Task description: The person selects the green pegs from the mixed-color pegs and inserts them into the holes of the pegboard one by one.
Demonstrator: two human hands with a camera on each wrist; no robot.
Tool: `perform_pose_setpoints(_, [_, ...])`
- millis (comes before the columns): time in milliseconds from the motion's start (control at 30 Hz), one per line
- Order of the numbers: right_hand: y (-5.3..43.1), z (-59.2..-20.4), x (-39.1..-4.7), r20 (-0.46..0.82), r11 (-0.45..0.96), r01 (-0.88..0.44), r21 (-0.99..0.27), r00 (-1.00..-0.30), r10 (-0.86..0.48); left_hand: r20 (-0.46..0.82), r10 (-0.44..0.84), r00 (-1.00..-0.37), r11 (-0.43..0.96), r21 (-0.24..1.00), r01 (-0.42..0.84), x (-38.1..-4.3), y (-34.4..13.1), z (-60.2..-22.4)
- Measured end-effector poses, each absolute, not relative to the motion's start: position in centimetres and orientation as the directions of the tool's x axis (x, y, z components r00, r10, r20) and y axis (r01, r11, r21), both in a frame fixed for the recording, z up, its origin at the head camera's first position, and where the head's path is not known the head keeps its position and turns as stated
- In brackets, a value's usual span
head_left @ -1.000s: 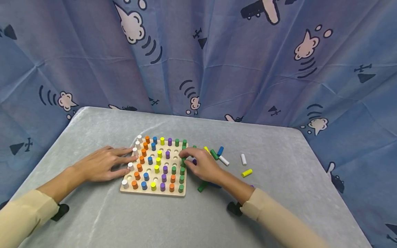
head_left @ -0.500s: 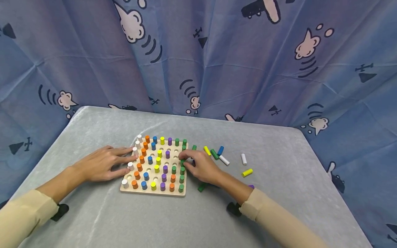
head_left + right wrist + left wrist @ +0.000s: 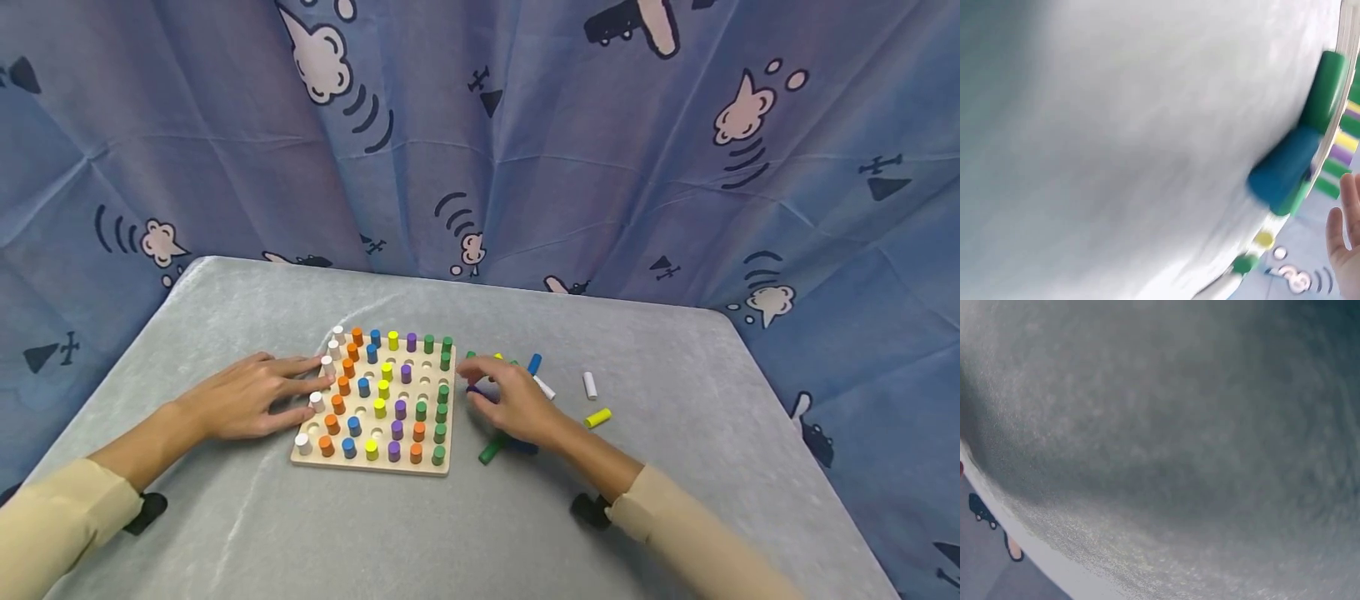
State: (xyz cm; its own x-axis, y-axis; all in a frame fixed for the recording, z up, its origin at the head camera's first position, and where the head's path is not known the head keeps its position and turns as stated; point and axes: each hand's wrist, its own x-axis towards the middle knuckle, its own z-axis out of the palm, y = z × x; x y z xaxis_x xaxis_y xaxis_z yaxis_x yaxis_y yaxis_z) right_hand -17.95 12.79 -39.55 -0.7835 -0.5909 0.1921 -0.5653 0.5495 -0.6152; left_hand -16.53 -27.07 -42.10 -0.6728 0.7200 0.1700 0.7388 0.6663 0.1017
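Observation:
A wooden pegboard (image 3: pixel 384 467) lies left of centre in the head view, with upright pegs in white, orange, blue, yellow, purple and green. My left hand (image 3: pixel 255 396) rests against its left edge, fingers extended beside the white pegs. Just off the right edge is my right hand (image 3: pixel 517 404), thumb and fingers apart with nothing seen between them. A green peg (image 3: pixel 443 393) stands in the rightmost column. Under the right hand, a purple peg (image 3: pixel 472 389) shows partly. In the right wrist view the hand (image 3: pixel 1349 240) appears at the edge, its fingers fairly straight.
Loose pegs lie right of the board: a green one (image 3: pixel 491 450), a blue one (image 3: pixel 525 447), another blue one (image 3: pixel 535 364), white ones (image 3: pixel 590 385) and a yellow one (image 3: pixel 597 417). Behind the grey table (image 3: pixel 675 358) hangs a patterned blue curtain (image 3: pixel 525 208).
My right hand has let go of the green peg, which stands in the right column, and has moved right off the board. The left hand has stayed in place.

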Motion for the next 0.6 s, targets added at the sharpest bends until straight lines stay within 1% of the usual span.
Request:
perform_pose_setpoints(200, [15.5,-39.7,-18.1,0.153,0.602,-0.509,-0.615,-0.826,-0.543,0.177,0.721,-0.670,0.664,0.102,0.741,-16.5,-27.0,-42.2])
perform_pose_setpoints(467, [18.2,-40.4,-18.1,0.145,0.642,-0.502,-0.580,-0.839,-0.525,0.165,0.716,-0.678,0.670,0.111,0.734,-16.5,-26.9,-42.1])
perform_pose_setpoints(600, [19.0,-40.5,-18.1,0.162,0.686,-0.509,-0.520,-0.847,-0.506,0.165,0.716,-0.679,0.670,0.113,0.734,-16.4,-26.9,-42.0])
